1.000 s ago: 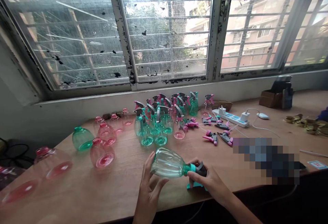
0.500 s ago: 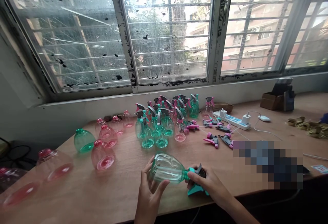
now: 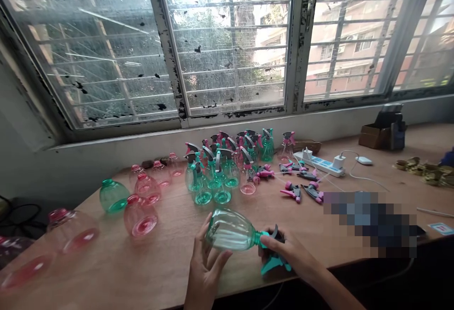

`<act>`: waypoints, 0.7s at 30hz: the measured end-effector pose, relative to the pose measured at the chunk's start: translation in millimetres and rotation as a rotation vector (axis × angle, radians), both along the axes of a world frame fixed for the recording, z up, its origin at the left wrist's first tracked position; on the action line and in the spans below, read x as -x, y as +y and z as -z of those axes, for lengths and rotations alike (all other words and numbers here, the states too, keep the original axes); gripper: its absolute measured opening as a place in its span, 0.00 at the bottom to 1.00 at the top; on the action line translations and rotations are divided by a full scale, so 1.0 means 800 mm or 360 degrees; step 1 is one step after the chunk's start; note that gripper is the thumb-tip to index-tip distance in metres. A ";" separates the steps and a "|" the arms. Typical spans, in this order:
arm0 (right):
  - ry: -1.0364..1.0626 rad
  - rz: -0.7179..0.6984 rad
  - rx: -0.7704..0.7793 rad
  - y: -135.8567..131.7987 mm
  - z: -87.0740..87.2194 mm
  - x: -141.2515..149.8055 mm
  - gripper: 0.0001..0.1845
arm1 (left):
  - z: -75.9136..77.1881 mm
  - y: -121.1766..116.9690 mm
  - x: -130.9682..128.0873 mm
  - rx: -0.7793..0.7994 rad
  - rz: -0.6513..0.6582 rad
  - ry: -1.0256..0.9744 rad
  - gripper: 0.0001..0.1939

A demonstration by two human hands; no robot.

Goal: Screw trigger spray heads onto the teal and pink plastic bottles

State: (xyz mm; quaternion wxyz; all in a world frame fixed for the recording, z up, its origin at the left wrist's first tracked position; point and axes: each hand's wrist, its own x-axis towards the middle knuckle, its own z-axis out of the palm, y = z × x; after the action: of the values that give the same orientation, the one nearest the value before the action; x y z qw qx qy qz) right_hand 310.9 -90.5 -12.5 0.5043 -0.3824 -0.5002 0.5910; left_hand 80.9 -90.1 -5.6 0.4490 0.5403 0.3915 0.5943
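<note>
A clear green spray bottle (image 3: 230,229) lies on its side just above the wooden table (image 3: 142,272), near its front edge. My left hand (image 3: 205,265) cups the bottle's wide body from below, fingers curled around it. My right hand (image 3: 289,253) is closed on the grey and teal trigger head (image 3: 273,253) at the bottle's neck. The teal trigger sticks out below my fingers.
A cluster of assembled green and pink spray bottles (image 3: 223,168) stands at mid-table. Headless pink bottles (image 3: 140,215) and one green bottle (image 3: 112,196) sit to the left. Loose pink trigger heads (image 3: 301,189), a power strip (image 3: 322,163) and a cardboard box (image 3: 376,135) lie to the right.
The trigger head has turned in my right hand, so the teal trigger now points further down and right. The bottle stays in both hands at about the same spot.
</note>
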 end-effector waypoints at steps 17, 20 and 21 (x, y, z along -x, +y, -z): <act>-0.0034 0.0068 -0.0046 -0.001 0.003 -0.007 0.20 | -0.005 -0.007 -0.009 0.0113 -0.0047 -0.0033 0.35; -0.0028 0.0081 -0.0041 0.001 0.003 -0.007 0.20 | -0.006 -0.007 -0.009 0.0081 -0.0062 -0.0003 0.34; -0.0004 0.0073 -0.0026 0.001 0.003 -0.007 0.21 | -0.007 -0.007 -0.008 0.0060 -0.0079 0.0015 0.33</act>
State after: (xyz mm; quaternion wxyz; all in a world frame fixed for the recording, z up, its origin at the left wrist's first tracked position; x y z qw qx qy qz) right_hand 316.5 -89.4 -15.1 0.5202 -0.3905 -0.4968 0.5745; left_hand 87.4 -95.6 -0.1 0.4423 0.5247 0.4181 0.5952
